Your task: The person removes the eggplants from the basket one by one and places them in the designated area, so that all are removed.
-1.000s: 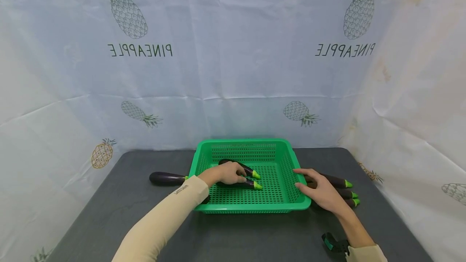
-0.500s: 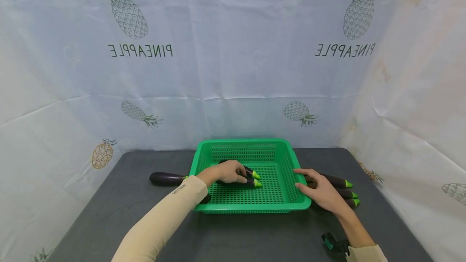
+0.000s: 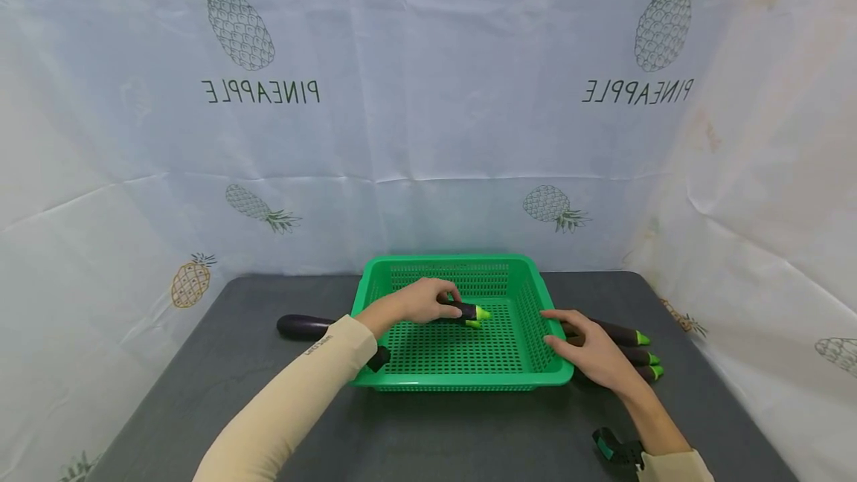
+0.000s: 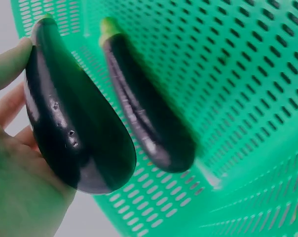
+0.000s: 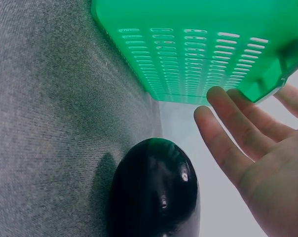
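Note:
My left hand (image 3: 423, 300) grips a dark purple eggplant (image 3: 463, 311) with a green stem end, raised over the green basket (image 3: 469, 382). In the left wrist view, fingers and thumb lie along one side of this eggplant (image 4: 77, 113). A second eggplant (image 4: 146, 108) rests in the basket below; in the head view the held one mostly covers it. At the basket's right rim, my right hand (image 3: 592, 352) touches the edge with spread fingers. The right wrist view shows those fingers (image 5: 233, 126) fairly straight, outside the perforated wall.
Several eggplants (image 3: 623, 335) lie on the dark table (image 3: 462, 437) right of the basket, partly under my right hand. Another eggplant (image 3: 303, 326) lies to its left, partly behind my left sleeve. A pineapple-print curtain (image 3: 462, 132) hangs behind and at both sides.
My left hand has lifted the nearer eggplant off the basket floor and shifted it slightly up and away, over the other one. My right hand has stayed at the rim.

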